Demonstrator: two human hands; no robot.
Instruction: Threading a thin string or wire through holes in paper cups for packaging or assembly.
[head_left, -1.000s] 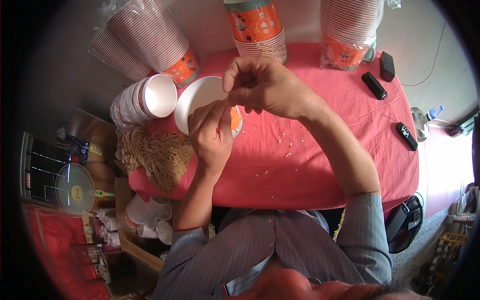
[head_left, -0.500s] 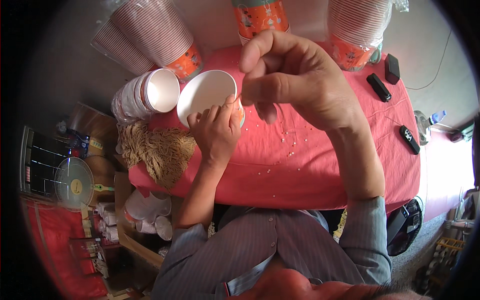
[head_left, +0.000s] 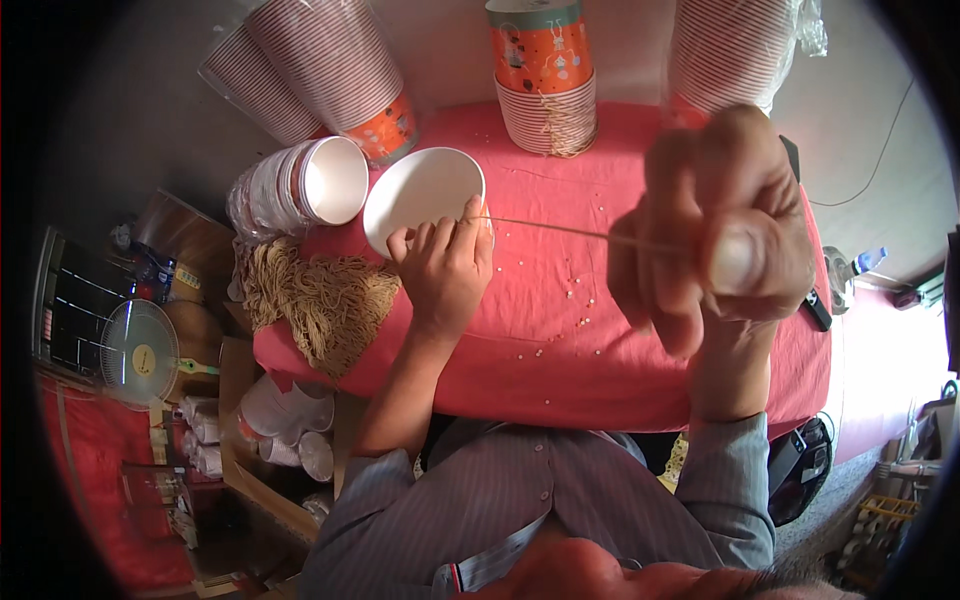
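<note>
Already threaded, the string [head_left: 560, 229] runs taut from the white cup [head_left: 420, 195] in the closed left hand [head_left: 445, 265] to the pinching right hand [head_left: 715, 230]; knotting apparently remains.

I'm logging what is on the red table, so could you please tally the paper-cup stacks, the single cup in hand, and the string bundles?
Paper-cup stacks: 4
Single cup, held by the left hand: 1
String bundles: 1
Total: 6
</note>
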